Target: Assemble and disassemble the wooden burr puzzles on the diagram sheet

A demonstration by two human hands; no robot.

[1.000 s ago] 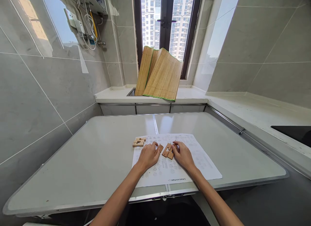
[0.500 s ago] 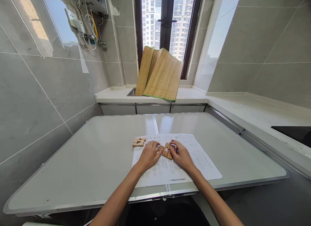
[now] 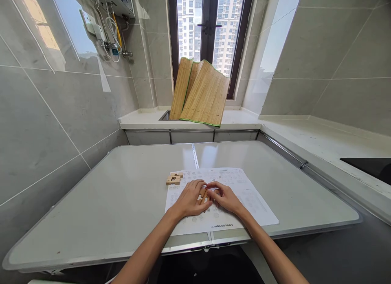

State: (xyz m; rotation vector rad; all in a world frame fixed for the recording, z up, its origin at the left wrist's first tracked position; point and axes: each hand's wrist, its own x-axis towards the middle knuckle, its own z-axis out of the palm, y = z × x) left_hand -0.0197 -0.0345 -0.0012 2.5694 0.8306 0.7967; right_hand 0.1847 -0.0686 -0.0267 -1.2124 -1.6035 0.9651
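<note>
Several notched wooden puzzle pieces (image 3: 203, 195) lie on the printed paper sheet (image 3: 253, 210), partly covered by both hands. My left hand (image 3: 191, 197) curls round their left side, its thumb along the near edge. From the right, my right hand (image 3: 224, 198) grips them with bent fingers and thumb. The fingertips of both hands meet at the pieces' far end. How the pieces fit together under the fingers is hidden. A small stack of similar wooden pieces (image 3: 174, 179) sits at the sheet's far left corner, apart from the hands.
The sheet lies on a white folding table (image 3: 106, 206) with a metal seam down its middle. Behind it, a folded bamboo mat (image 3: 207, 94) leans on the white counter (image 3: 140, 120) before the window. Tiled walls and a counter with a dark panel (image 3: 368, 170) flank the table.
My hands have come closer together. The wooden pieces, spread apart between them before, are now pressed side by side and more covered by the fingers.
</note>
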